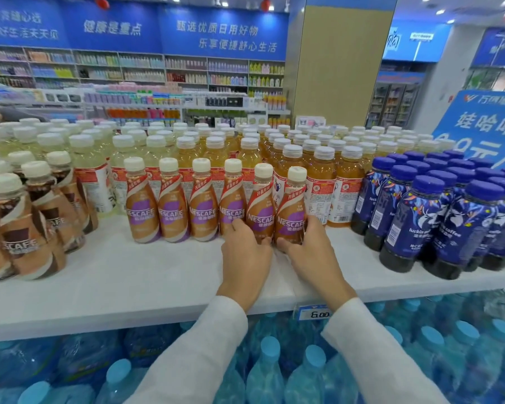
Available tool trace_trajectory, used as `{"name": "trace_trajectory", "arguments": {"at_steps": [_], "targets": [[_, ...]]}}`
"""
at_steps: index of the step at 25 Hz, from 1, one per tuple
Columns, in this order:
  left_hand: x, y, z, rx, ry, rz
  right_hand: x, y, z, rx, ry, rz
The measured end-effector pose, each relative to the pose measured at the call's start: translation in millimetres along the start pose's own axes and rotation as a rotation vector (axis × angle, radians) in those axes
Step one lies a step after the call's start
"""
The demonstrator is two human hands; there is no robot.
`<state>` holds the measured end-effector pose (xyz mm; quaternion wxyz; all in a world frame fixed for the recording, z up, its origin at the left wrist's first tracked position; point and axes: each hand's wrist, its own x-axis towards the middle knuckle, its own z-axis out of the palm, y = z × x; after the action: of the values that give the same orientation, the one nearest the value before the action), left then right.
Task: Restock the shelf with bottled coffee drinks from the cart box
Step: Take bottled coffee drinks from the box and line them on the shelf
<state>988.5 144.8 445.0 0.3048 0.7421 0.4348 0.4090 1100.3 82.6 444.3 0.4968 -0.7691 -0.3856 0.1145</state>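
Fingers first: the left hand (245,259) has thumb and fingers curled round the foot of the fifth Nescafé bottle (261,199), thumb on the near face, the other fingers wrapped round its left side. Right beside it, the right hand (315,258) grips the sixth Nescafé bottle (293,205) the same way, thumb in front, fingers round the right side. The two thumbs nearly meet in the middle. Both bottles stand upright and touching on the white shelf (129,275), closing the right end of a front row of purple-labelled Nescafé bottles (172,212), cream caps all along. White sleeves (210,339) reach in from the near edge. Just behind the row stand pale tea bottles (91,158) and orange tea bottles (321,173), packed deep to the far side. Off to the left, well apart from the row, a cluster of brown-labelled Nescafé bottles (27,228). To the right, a block of dark blue Luckin coffee bottles (420,223), a blue sign (484,126) behind them. On the shelf's front edge, between the wrists, a price tag (318,314) reads 6.00. Below the shelf, blue-capped water bottles (268,371).
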Motion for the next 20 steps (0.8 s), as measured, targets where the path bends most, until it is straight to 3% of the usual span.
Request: {"name": "trace_trajectory", "arguments": {"at_steps": [7,20], "targets": [[-2.9,6.5,8.7,0.11,0.042,-0.016,21.3,4.7,-2.6,0.005,-0.043,0.012],[9.9,-0.8,15.5,0.162,0.071,-0.037,21.3,4.0,3.6,-0.017,0.025,-0.038]]}}
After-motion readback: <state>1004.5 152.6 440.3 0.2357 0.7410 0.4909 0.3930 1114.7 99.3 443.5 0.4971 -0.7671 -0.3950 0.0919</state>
